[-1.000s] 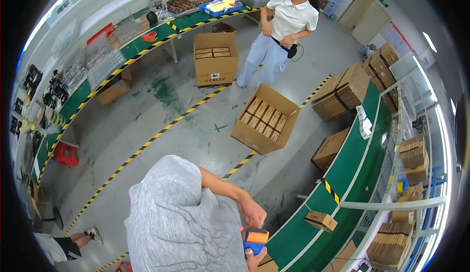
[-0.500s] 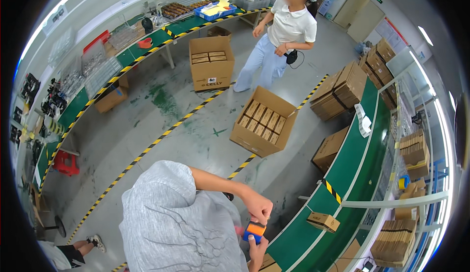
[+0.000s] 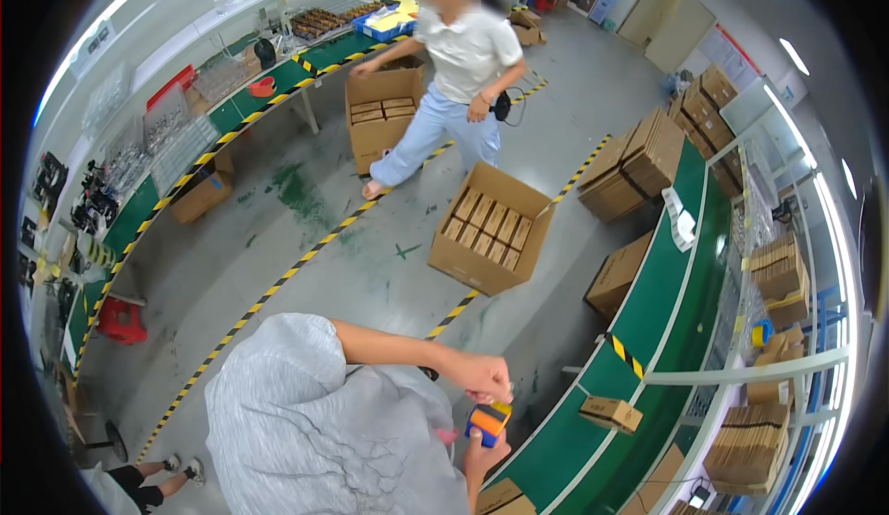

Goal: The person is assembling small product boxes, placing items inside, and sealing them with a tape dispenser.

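Observation:
My right hand [image 3: 484,457] comes up from the lower edge and is closed round a small blue-and-orange block-like thing [image 3: 486,422], its thumb on the near side. A yellow part shows at its top edge; its exact kind cannot be made out. My left hand [image 3: 483,378], at the end of a bent arm from the left, is closed just above it, fingertips at the yellow part. What those fingers pinch, if anything, is hidden. A small brown carton [image 3: 611,414] lies on the green conveyor [image 3: 593,464] right of my hands.
An open carton [image 3: 482,274] of small boxes stands on the floor ahead, another open carton [image 3: 363,144] beyond it. A person [image 3: 463,70] in a white top walks between bench and cartons. Flattened cardboard [image 3: 639,158] leans by the conveyor; striped tape [image 3: 296,274] marks the floor.
My left hand has shifted slightly up and left, and the blue-and-orange thing has tilted, showing yellow at its top. The person in white has stepped left toward the far carton.

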`<state>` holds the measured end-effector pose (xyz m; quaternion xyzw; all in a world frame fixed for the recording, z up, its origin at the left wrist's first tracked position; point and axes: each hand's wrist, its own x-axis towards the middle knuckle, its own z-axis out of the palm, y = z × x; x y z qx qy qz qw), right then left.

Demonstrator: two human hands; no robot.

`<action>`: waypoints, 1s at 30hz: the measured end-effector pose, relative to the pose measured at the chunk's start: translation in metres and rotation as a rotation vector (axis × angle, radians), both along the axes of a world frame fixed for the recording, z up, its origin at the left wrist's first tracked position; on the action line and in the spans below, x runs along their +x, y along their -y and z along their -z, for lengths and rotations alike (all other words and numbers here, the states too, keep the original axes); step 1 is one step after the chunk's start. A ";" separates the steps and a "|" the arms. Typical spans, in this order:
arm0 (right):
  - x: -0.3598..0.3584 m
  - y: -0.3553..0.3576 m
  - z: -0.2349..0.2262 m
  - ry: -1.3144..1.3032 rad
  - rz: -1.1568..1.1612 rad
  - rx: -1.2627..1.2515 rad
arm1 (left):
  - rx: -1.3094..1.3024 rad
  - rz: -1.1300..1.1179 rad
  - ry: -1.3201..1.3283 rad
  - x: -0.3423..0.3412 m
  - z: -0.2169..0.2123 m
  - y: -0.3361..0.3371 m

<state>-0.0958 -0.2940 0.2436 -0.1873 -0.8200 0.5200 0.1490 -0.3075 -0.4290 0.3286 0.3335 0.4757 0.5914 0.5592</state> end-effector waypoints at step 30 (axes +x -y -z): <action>-0.042 0.021 -0.073 0.322 0.088 -0.464 | 0.331 0.380 -1.706 -0.007 -0.041 -0.017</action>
